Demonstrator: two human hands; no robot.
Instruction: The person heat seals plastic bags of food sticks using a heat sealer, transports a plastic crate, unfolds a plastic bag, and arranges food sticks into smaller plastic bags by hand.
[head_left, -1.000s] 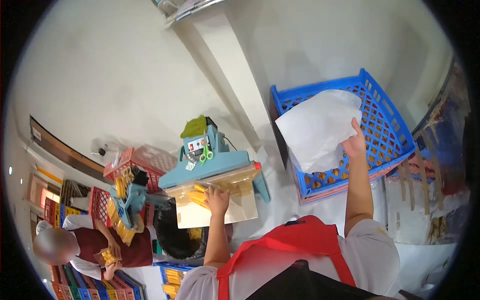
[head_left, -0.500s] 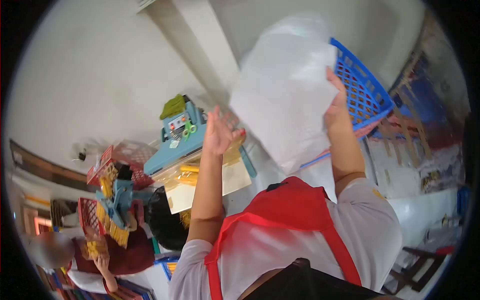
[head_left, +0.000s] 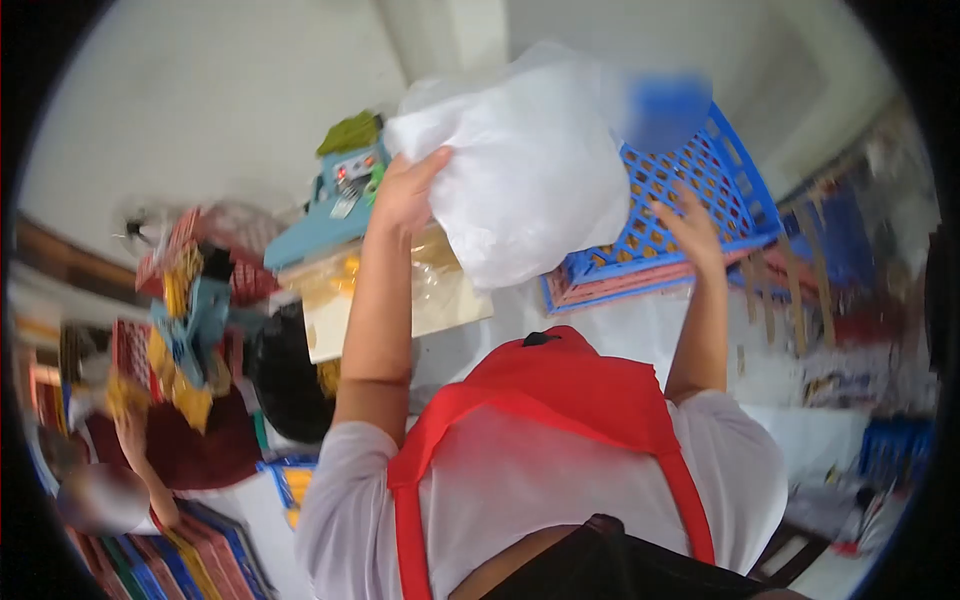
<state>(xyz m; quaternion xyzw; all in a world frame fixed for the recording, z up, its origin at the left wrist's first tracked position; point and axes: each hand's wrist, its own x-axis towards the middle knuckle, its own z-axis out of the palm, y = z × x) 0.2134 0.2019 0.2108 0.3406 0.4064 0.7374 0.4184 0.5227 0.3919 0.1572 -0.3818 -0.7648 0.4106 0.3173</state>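
Note:
A large white plastic bag [head_left: 530, 170], billowing and crumpled, hangs in front of me. My left hand [head_left: 408, 192] is closed on its left edge, thumb over the plastic. My right hand [head_left: 690, 228] is off the bag, fingers apart, in front of a blue plastic crate [head_left: 745, 180]. Through the crate's lattice show many small yellowish-brown things I cannot make out. Behind my left forearm stands a teal machine [head_left: 318, 232] with red lights and a green cloth [head_left: 350, 133] on top. Its cream shelf [head_left: 400, 322] bears clear plastic and something yellow.
Below the blue crate is a pink crate [head_left: 630, 288]. A black bag [head_left: 290, 375] stands left of the shelf. Farther left, a co-worker's raised arm [head_left: 140, 460] is near a second teal machine [head_left: 205, 325] and red crates [head_left: 165, 270]. Stacked coloured crates [head_left: 190, 550] fill the lower left.
My right hand has let go of the bag and moved down beside the blue crate. My left hand, open before, now grips the bag, which has shifted left. The co-worker's arm has risen.

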